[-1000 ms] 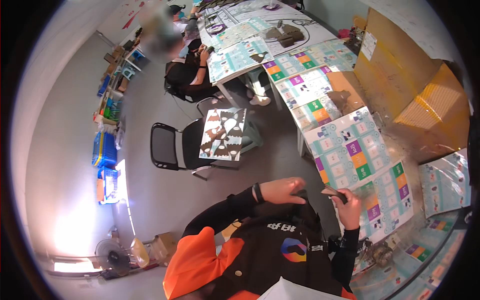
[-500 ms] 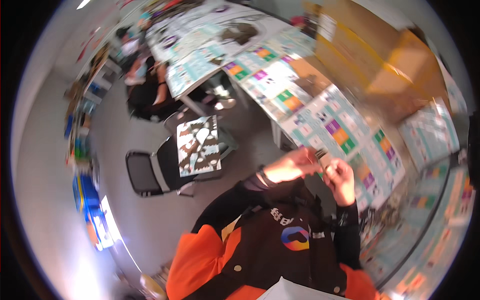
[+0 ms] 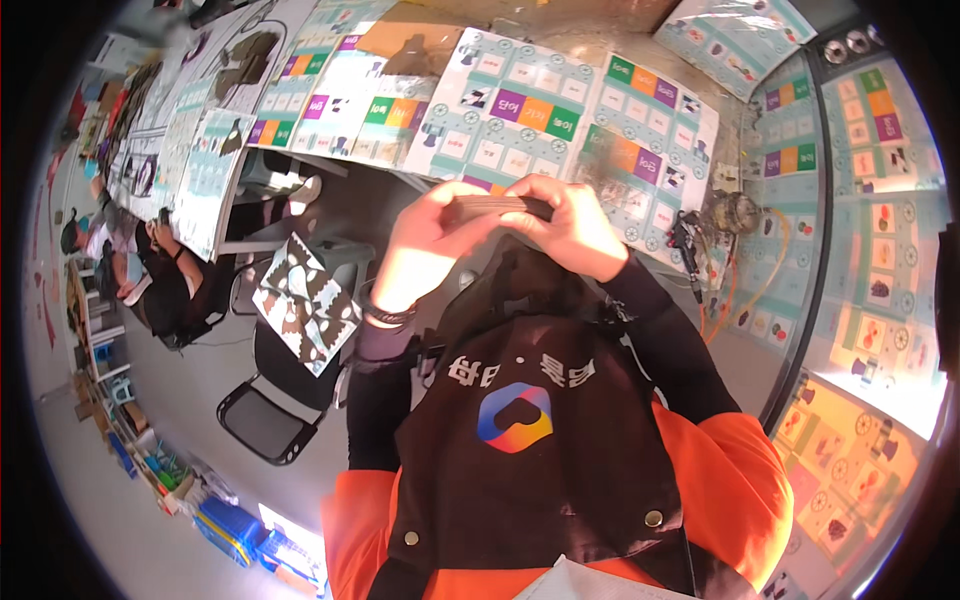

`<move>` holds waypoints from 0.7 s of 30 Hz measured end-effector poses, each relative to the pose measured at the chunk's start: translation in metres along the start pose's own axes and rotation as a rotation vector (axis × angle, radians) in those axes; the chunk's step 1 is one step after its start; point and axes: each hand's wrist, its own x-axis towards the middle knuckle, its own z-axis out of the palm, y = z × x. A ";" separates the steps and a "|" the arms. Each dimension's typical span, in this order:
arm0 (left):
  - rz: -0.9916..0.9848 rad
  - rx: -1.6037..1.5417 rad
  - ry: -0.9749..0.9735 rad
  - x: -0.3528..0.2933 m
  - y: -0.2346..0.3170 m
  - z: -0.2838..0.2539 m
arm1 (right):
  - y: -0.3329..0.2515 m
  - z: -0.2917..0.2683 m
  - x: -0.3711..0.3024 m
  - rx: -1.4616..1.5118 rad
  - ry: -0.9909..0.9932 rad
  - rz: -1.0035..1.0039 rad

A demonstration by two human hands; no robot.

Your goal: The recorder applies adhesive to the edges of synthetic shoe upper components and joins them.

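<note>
My left hand (image 3: 432,250): raised in front of my chest, fingers curled round the left end of a thin dark strip (image 3: 497,208), thumb underneath.
My right hand (image 3: 572,232): closed over the right end of the same strip, knuckles up, touching my left hand at the fingertips.
Dark strip: flat, narrow, lying roughly level between both hands, just near the edge of the table (image 3: 560,40); what it is made of I cannot tell.
My wrist: a dark band (image 3: 385,315) sits on the left one, above a black sleeve.
My front: a black apron (image 3: 530,440) with a coloured badge, over orange sleeves.
Table: runs across the far side and bends round to my right, covered with printed sheets (image 3: 520,120) of small squares, some purple, orange and green.
Right of my hands: a small tangle of metal parts and orange wire (image 3: 735,215) lies on the table, well apart from the strip.
Left and below: a black chair (image 3: 275,400) stands on the grey floor with a patterned board (image 3: 305,300) propped on it.
Far left: another person (image 3: 150,270) in dark clothes sits at a further table, hands to themselves.
Near left floor: blue boxes (image 3: 235,525) along the wall.
</note>
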 end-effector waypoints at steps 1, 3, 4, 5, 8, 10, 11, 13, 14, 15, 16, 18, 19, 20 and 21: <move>0.020 -0.037 0.044 0.001 -0.005 0.003 | -0.003 0.001 -0.001 -0.124 0.021 -0.061; 0.077 -0.138 0.107 0.002 -0.010 0.015 | -0.011 0.000 -0.003 -0.189 0.051 -0.117; 0.074 -0.134 0.104 0.002 -0.013 0.019 | -0.014 0.000 -0.004 -0.257 0.086 -0.175; 0.118 0.008 0.262 0.001 -0.018 0.025 | -0.016 0.004 -0.007 -0.347 0.120 -0.212; 0.323 0.224 0.550 -0.003 -0.008 0.049 | -0.018 0.023 -0.013 -0.535 0.319 -0.268; 0.494 0.459 0.661 -0.003 -0.004 0.052 | -0.013 0.018 -0.010 -0.524 0.344 -0.283; 0.464 0.412 0.617 -0.003 -0.002 0.045 | -0.013 0.006 -0.006 -0.399 0.197 -0.267; 0.150 -0.017 0.259 -0.003 -0.005 0.021 | -0.006 -0.018 0.004 -0.134 -0.096 -0.245; 0.026 -0.164 0.065 -0.004 0.001 0.006 | -0.001 -0.029 0.009 -0.127 -0.091 -0.248; -0.066 -0.265 -0.082 -0.002 0.000 -0.006 | 0.006 -0.035 0.013 0.209 -0.334 -0.143; -0.066 -0.262 -0.079 -0.004 -0.002 -0.005 | 0.011 -0.037 0.015 0.546 -0.572 -0.030; -0.109 -0.462 -0.247 0.000 0.008 0.002 | 0.020 -0.036 0.019 0.575 -0.585 -0.072; -0.140 -0.453 -0.213 0.000 0.015 0.008 | 0.027 -0.038 0.022 0.630 -0.641 -0.050; -0.138 -0.450 -0.215 0.003 0.012 0.010 | 0.031 -0.041 0.026 0.686 -0.697 -0.029; -0.072 -0.336 -0.088 0.006 0.005 0.012 | 0.034 -0.044 0.031 0.713 -0.701 0.073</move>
